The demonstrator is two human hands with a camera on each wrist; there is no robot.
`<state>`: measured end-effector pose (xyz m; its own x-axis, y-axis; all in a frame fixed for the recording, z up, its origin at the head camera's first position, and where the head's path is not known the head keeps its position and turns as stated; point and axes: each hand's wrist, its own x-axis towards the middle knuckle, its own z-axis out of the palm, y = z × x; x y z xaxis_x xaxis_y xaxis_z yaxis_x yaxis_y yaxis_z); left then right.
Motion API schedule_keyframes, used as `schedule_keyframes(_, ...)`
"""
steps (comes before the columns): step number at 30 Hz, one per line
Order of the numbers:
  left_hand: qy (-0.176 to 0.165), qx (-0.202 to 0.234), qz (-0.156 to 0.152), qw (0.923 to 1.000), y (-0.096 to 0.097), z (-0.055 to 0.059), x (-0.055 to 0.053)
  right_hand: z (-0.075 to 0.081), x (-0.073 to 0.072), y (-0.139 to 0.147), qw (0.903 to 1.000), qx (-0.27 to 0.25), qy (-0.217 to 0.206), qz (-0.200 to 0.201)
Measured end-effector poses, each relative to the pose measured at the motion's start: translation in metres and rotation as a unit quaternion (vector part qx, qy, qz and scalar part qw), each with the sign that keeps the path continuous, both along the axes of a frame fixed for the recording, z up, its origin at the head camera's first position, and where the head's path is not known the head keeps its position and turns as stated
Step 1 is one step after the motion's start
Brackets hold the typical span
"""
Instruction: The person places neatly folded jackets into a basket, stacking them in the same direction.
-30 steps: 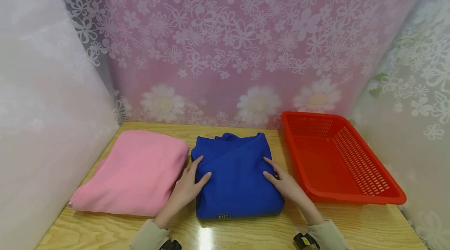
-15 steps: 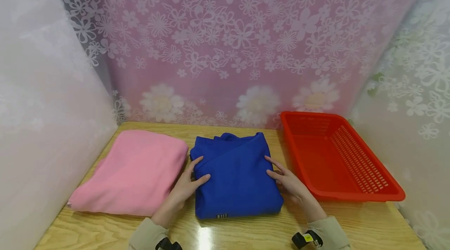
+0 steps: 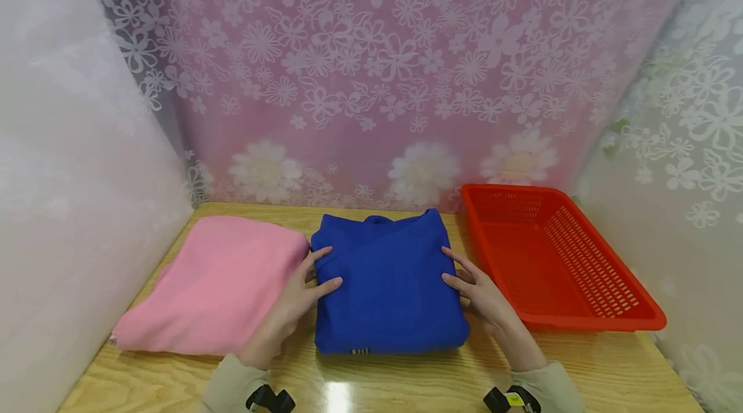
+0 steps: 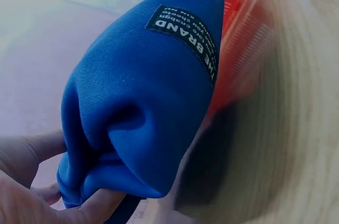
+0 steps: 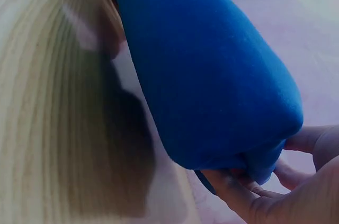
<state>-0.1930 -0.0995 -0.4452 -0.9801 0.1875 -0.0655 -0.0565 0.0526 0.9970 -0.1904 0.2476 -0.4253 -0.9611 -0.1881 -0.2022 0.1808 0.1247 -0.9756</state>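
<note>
Both my left hand (image 3: 295, 298) and my right hand (image 3: 486, 298), half closed, grip the sides of the folded blue cloth (image 3: 389, 290), just above the table (image 3: 418, 384), between the pink cloth (image 3: 215, 284) and the red basket (image 3: 592, 322)

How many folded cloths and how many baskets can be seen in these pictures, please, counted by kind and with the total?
Cloths: 2 (pink cloth, blue cloth)
Baskets: 1 (red basket)
Total: 3
</note>
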Motion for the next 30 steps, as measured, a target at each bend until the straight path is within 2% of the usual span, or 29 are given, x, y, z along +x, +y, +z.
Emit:
schedule_keyframes(6,-0.003,-0.007,-0.001,1.0,-0.001,0.01,-0.001,0.009,0.001,0.002,0.9999,0.006,0.014,0.004)
schedule_keyframes(10,0.0,0.003,-0.012,0.9999,-0.001,0.019,-0.001,0.017,0.002,0.004,0.9994,0.019,0.027,0.009)
schedule_keyframes(19,0.011,-0.009,-0.035,0.9993,0.004,0.045,-0.005,0.046,0.004,0.019,0.9979,0.023,0.05,0.034)
schedule_keyframes(23,0.022,-0.016,-0.046,0.9986,0.012,0.057,-0.011,0.06,0.004,0.028,0.998,0.017,0.055,0.027)
schedule_keyframes(30,0.04,0.002,-0.05,0.9979,0.038,0.08,-0.016,0.084,0.005,0.05,0.9966,0.034,0.075,0.001)
